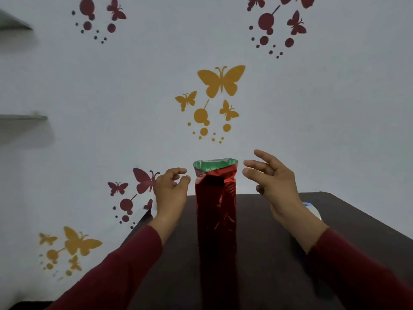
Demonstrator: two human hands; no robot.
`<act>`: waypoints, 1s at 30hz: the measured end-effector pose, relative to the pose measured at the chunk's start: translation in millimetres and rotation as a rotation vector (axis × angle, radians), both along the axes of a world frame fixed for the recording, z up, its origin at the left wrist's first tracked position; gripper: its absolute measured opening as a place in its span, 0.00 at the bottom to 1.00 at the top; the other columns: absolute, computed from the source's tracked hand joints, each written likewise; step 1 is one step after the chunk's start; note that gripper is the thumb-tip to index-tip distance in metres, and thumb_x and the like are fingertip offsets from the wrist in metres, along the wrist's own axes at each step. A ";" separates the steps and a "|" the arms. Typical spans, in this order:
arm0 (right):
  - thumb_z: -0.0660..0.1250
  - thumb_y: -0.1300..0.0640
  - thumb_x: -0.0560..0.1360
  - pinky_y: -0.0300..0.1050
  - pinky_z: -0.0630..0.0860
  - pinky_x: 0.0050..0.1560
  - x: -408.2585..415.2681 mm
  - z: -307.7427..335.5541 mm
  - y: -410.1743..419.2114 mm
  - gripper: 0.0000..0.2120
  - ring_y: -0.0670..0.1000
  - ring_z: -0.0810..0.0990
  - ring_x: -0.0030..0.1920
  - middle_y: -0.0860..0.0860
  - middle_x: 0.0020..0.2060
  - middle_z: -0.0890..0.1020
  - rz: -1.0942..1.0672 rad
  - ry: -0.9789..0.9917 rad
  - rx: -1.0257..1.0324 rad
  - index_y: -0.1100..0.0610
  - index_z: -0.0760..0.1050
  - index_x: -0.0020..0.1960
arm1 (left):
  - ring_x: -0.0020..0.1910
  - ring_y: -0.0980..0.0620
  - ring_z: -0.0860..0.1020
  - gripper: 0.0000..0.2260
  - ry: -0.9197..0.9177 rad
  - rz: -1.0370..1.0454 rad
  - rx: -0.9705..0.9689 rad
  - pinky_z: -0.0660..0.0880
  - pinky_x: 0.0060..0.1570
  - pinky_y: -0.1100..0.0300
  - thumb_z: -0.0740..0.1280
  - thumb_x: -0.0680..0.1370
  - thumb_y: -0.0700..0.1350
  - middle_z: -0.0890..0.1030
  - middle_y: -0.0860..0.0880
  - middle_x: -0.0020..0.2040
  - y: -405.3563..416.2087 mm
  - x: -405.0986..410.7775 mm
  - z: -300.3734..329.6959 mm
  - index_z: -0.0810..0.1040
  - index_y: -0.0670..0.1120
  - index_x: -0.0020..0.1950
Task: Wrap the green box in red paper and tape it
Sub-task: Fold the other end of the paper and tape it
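On the far left, 2 grey wall shelves (23, 117) jut out from a white wall (134, 86) scattered with dark red and yellow butterfly stickers (221, 80).

The left hand (171, 191) is raised over the left part of the dark brown table (268, 253), its dark red sleeve (116, 265) running back toward the lower left corner. Its fingers (176, 171) are loosely curled, thumb and forefinger tips close together, and they hold nothing. A small gap separates those fingertips from the upper left edge of the package.

Just right of the left fingertips stands the green box (214, 164), upright on the table, between the 2 hands and touched by neither. Shiny red paper (215, 215) sheathes it from the tabletop almost to the top; only a green band with white lettering shows above the crumpled paper edge. A dark rectangular patch sits on the red paper near the top; what it is cannot be told.

To the right of the package, the right hand (274, 182) is held up with its fingers (254, 164) spread and relaxed, pointing left toward the top of the box and gripping nothing. A gap lies between those fingertips and the box.

Behind the right wrist, a small white and blue object (312, 209) lies on the table, mostly hidden.
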State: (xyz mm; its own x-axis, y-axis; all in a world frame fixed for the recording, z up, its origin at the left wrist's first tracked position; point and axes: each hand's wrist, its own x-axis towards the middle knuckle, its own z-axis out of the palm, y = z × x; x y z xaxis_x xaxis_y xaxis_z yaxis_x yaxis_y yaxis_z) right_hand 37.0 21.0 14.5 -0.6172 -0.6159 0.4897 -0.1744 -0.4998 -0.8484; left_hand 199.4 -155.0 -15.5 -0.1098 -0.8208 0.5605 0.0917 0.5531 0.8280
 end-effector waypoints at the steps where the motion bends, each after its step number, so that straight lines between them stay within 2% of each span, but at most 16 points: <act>1: 0.76 0.64 0.75 0.40 0.73 0.41 1.8 3.2 -5.5 0.23 0.39 0.84 0.45 0.43 0.49 0.88 -0.005 0.017 0.009 0.48 0.78 0.67 | 0.59 0.50 0.79 0.05 -0.015 -0.039 0.054 0.75 0.60 0.54 0.70 0.75 0.47 0.81 0.50 0.57 -5.6 -3.0 0.2 0.83 0.57 0.49; 5: 0.76 0.64 0.75 0.36 0.75 0.44 4.8 15.9 -27.2 0.24 0.38 0.85 0.46 0.43 0.48 0.88 -0.024 0.087 0.046 0.50 0.77 0.68 | 0.58 0.55 0.79 0.04 -0.168 -0.189 0.203 0.73 0.56 0.58 0.69 0.80 0.44 0.83 0.54 0.54 -17.1 -13.2 3.8 0.84 0.51 0.53; 8: 0.77 0.61 0.74 0.43 0.79 0.54 2.0 25.2 -42.3 0.28 0.44 0.85 0.51 0.41 0.51 0.87 -0.102 0.200 0.093 0.48 0.75 0.71 | 0.53 0.64 0.76 0.09 -0.234 -0.317 0.213 0.70 0.57 0.56 0.67 0.82 0.44 0.81 0.59 0.52 -17.5 -15.0 8.8 0.83 0.50 0.60; 10: 0.78 0.59 0.73 0.43 0.78 0.56 -0.3 32.7 -51.2 0.31 0.47 0.82 0.56 0.39 0.54 0.85 -0.161 0.267 0.128 0.46 0.73 0.73 | 0.58 0.58 0.76 0.10 -0.264 -0.363 0.232 0.71 0.58 0.52 0.68 0.82 0.48 0.80 0.60 0.56 -22.7 -15.7 12.6 0.83 0.54 0.62; 13: 0.77 0.58 0.73 0.39 0.73 0.52 -4.2 42.1 -61.7 0.36 0.48 0.78 0.63 0.41 0.63 0.81 -0.197 0.281 0.168 0.46 0.67 0.77 | 0.65 0.51 0.76 0.12 -0.311 -0.430 0.286 0.72 0.60 0.46 0.69 0.79 0.58 0.80 0.58 0.63 -28.4 -14.1 19.2 0.84 0.59 0.61; 16: 0.77 0.59 0.72 0.38 0.72 0.47 -10.3 46.3 -73.6 0.41 0.47 0.81 0.55 0.46 0.70 0.76 -0.195 0.250 0.220 0.46 0.62 0.80 | 0.66 0.50 0.76 0.13 -0.287 -0.433 0.281 0.73 0.63 0.44 0.70 0.78 0.58 0.80 0.57 0.64 -32.4 -13.3 27.0 0.84 0.58 0.61; 18: 0.78 0.59 0.72 0.40 0.71 0.49 -15.5 45.6 -83.6 0.44 0.49 0.80 0.57 0.48 0.73 0.73 -0.181 0.239 0.295 0.47 0.59 0.81 | 0.67 0.50 0.74 0.13 -0.309 -0.412 0.146 0.74 0.58 0.51 0.70 0.79 0.47 0.78 0.55 0.67 -38.1 -11.7 31.8 0.83 0.57 0.62; 20: 0.77 0.59 0.72 0.42 0.71 0.47 -20.0 44.8 -93.8 0.46 0.53 0.76 0.65 0.50 0.75 0.70 -0.149 0.201 0.389 0.47 0.55 0.82 | 0.69 0.50 0.71 0.24 -0.387 -0.405 -0.046 0.72 0.54 0.61 0.68 0.76 0.34 0.73 0.54 0.71 -44.4 -5.6 38.9 0.81 0.58 0.65; 22: 0.77 0.59 0.72 0.47 0.72 0.50 -22.4 44.3 -104.6 0.48 0.55 0.74 0.67 0.50 0.77 0.68 -0.106 0.144 0.482 0.46 0.52 0.82 | 0.72 0.52 0.66 0.32 -0.586 -0.388 -0.255 0.68 0.61 0.65 0.67 0.72 0.29 0.67 0.54 0.74 -48.7 1.2 50.7 0.78 0.61 0.67; 23: 0.76 0.59 0.72 0.51 0.73 0.53 -23.3 44.2 -109.6 0.49 0.55 0.73 0.68 0.50 0.77 0.68 -0.094 0.124 0.528 0.46 0.51 0.83 | 0.73 0.52 0.63 0.33 -0.711 -0.369 -0.362 0.66 0.66 0.61 0.67 0.72 0.29 0.64 0.55 0.76 -50.8 2.4 57.8 0.77 0.63 0.66; 25: 0.75 0.60 0.71 0.54 0.74 0.52 -24.9 45.0 -119.1 0.49 0.57 0.74 0.66 0.52 0.74 0.70 -0.095 0.123 0.610 0.45 0.49 0.83 | 0.73 0.50 0.59 0.26 -0.933 -0.338 -0.507 0.62 0.69 0.53 0.70 0.74 0.34 0.62 0.57 0.78 -53.6 0.4 74.6 0.79 0.65 0.59; 28: 0.73 0.60 0.72 0.51 0.77 0.45 -23.7 49.9 -126.8 0.48 0.56 0.77 0.61 0.53 0.66 0.73 -0.148 0.173 0.678 0.47 0.48 0.83 | 0.71 0.50 0.62 0.11 -1.160 -0.298 -0.622 0.64 0.72 0.49 0.72 0.77 0.41 0.68 0.58 0.74 -53.7 -7.8 107.4 0.81 0.59 0.50; 30: 0.76 0.55 0.73 0.53 0.79 0.52 -22.8 52.2 -128.0 0.49 0.57 0.76 0.64 0.54 0.68 0.72 -0.197 0.206 0.700 0.48 0.48 0.83 | 0.69 0.52 0.67 0.07 -1.244 -0.276 -0.646 0.66 0.73 0.48 0.72 0.78 0.43 0.74 0.58 0.69 -52.7 -12.3 130.8 0.84 0.56 0.49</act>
